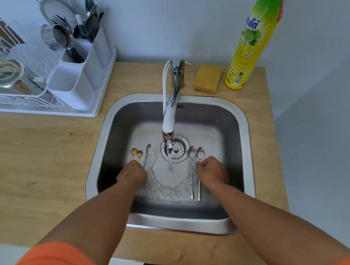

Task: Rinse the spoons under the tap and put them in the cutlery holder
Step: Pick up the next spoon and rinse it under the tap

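Spoons [192,168] in sink [243,116], by both hands' fingers [198,164]

The left hand [131,174] covers the handles of the 2 gold spoons [137,153], so its grip cannot be told. The right hand [211,172] hides part of 1 silver spoon [200,152]. The dish rack [14,95] and soap bottle [252,39] are cut off by the picture's edges.

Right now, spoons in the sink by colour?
Gold spoons: 2
Silver spoons: 2
Total: 4
A thin silver handle beside the gold pair is not counted; its end is hidden under the left hand.
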`<action>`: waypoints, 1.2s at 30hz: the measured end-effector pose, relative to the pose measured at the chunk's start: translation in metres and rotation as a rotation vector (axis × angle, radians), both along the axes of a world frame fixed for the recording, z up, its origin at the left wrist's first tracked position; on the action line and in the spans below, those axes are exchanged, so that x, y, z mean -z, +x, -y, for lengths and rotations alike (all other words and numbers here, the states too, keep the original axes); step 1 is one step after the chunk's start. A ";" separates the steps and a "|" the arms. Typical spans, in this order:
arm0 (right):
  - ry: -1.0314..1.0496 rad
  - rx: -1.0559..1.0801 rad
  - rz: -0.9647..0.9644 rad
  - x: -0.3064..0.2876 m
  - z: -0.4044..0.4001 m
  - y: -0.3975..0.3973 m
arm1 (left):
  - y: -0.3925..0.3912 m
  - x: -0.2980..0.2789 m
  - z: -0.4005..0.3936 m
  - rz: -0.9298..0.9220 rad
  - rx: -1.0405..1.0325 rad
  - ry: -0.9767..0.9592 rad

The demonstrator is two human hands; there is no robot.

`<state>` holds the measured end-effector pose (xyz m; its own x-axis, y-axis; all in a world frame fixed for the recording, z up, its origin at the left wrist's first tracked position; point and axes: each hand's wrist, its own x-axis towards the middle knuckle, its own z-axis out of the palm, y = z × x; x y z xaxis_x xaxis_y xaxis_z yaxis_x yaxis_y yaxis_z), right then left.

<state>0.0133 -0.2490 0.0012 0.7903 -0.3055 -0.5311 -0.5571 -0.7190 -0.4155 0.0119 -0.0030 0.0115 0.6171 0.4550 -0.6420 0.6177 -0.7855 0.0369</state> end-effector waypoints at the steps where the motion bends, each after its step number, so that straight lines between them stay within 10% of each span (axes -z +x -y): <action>1: -0.005 0.000 0.021 -0.001 -0.002 -0.001 | -0.001 -0.001 0.003 -0.022 0.040 0.027; 8: 0.286 -0.090 0.085 -0.005 -0.017 -0.004 | -0.007 -0.006 0.016 -0.035 0.177 0.016; 15: 0.577 -0.132 -0.102 -0.012 -0.037 0.003 | -0.012 -0.028 0.038 -0.151 -0.258 -0.588; 26: 0.684 0.009 -0.242 -0.026 -0.032 0.007 | -0.034 -0.043 0.059 -0.130 -0.491 -0.910; 36: 0.571 -0.357 -0.075 -0.029 -0.017 0.009 | -0.016 -0.030 0.061 0.340 -0.548 -0.803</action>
<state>0.0227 -0.2321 0.0303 0.7455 0.3122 -0.5888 -0.3681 -0.5437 -0.7543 -0.0042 -0.0641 0.0415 0.6599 0.2422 -0.7112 0.7425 -0.0652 0.6667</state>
